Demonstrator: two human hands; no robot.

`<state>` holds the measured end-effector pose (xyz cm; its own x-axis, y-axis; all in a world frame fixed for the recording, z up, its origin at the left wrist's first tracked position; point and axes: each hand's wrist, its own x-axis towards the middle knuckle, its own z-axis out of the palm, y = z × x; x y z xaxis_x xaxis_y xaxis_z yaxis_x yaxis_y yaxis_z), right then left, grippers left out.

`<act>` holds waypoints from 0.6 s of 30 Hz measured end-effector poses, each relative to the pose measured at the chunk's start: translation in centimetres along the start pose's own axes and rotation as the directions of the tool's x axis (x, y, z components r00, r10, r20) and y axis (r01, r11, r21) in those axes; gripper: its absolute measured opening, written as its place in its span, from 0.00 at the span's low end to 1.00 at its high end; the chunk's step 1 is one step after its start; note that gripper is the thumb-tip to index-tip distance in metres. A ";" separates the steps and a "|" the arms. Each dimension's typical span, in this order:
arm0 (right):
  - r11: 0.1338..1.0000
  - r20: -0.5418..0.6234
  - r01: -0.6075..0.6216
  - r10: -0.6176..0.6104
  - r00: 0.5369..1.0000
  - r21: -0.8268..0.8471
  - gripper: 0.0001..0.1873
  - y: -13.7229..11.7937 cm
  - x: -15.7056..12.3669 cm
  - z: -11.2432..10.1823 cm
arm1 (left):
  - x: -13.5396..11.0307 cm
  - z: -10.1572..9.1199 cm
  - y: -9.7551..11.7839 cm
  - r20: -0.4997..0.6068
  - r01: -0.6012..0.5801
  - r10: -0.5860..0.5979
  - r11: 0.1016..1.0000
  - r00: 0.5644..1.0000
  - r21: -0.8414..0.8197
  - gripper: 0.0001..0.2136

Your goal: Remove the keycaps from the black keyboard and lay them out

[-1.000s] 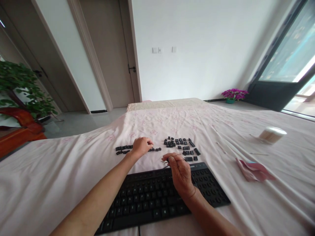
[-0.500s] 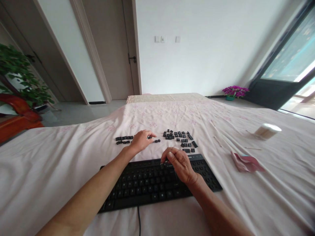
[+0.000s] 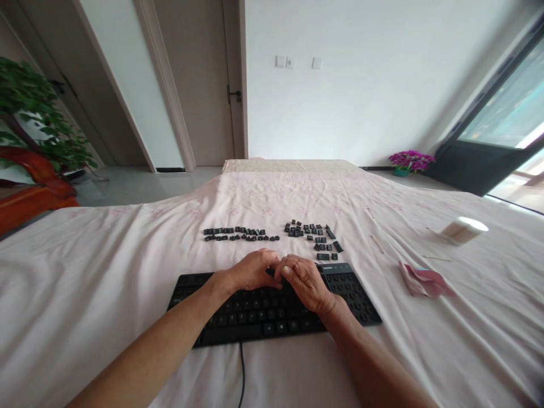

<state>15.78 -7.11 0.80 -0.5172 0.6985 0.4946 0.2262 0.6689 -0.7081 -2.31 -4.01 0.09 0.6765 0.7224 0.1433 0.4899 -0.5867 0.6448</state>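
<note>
Thumbs and fingers of the left hand and the right hand are bent and drawn together, the two hands touching over the upper middle of the black keyboard. Something dark shows between them, but whether either hand is clamped on it — or it is only part of the keyboard behind — I cannot tell.

The keyboard lies flat on a pale flowered sheet, with the left forearm crossing its left part. Lettered caps sit in place across its middle, while its right end shows rows of bare key seats. Beyond its far edge lie loose black keycaps: two rows behind the left and middle, and a looser cluster behind the right part. A cable runs from its near edge. To the keyboard's right lies a crumpled pink cloth; farther out are thin swabs and a round tub.
</note>
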 end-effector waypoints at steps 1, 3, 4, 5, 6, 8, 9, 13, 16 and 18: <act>1.000 -0.026 0.014 -0.014 1.000 0.001 0.20 0.1 -0.1 0.1 | 0.0 0.0 0.1 -0.014 -0.002 0.002 1.000 1.000 0.007 0.09; 0.999 -0.098 0.040 -0.039 0.994 0.006 0.19 0.3 -0.4 0.4 | -0.1 0.0 0.3 -0.028 0.000 0.000 1.000 1.000 0.008 0.08; 0.999 -0.131 0.051 -0.049 0.990 0.008 0.19 0.3 -0.5 0.5 | -0.1 -0.1 0.5 -0.028 0.005 -0.005 1.000 1.000 0.005 0.08; 0.998 -0.156 0.059 -0.057 0.986 0.009 0.18 0.4 -0.6 0.6 | -0.2 -0.2 0.6 -0.026 0.012 -0.012 1.000 1.000 0.000 0.08; 0.998 -0.173 0.065 -0.063 0.983 0.011 0.18 0.4 -0.7 0.7 | -0.2 -0.3 0.7 -0.025 0.019 -0.020 1.000 0.999 -0.007 0.08; 0.997 -0.194 0.075 -0.069 0.979 0.025 0.17 0.4 -0.8 0.7 | -0.3 -0.4 0.9 -0.025 0.028 -0.029 0.999 0.999 -0.016 0.07; 0.996 -0.205 0.079 -0.069 0.976 0.037 0.16 0.4 -0.8 0.8 | -0.3 -0.4 1.0 -0.027 0.028 -0.028 0.999 0.999 -0.016 0.06; 0.998 -0.288 0.036 -0.018 0.958 0.059 0.18 -0.1 -0.8 0.7 | -0.4 -0.5 1.4 -0.025 0.043 -0.043 0.999 0.999 -0.004 0.06; 0.999 -0.323 0.010 0.003 0.946 0.038 0.19 -0.4 -0.6 0.6 | -0.4 -0.5 1.7 -0.041 0.085 -0.085 0.996 0.996 0.009 0.05; 0.999 -0.307 0.049 -0.042 0.951 0.016 0.18 -0.4 -0.5 0.6 | -0.4 -0.5 1.7 -0.055 0.124 -0.123 0.992 0.991 0.014 0.06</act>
<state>15.47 -7.89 0.54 -0.2475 0.7143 0.6546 0.1876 0.6982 -0.6909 -2.01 -5.13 1.48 0.5800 0.8080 0.1038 0.5776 -0.4977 0.6470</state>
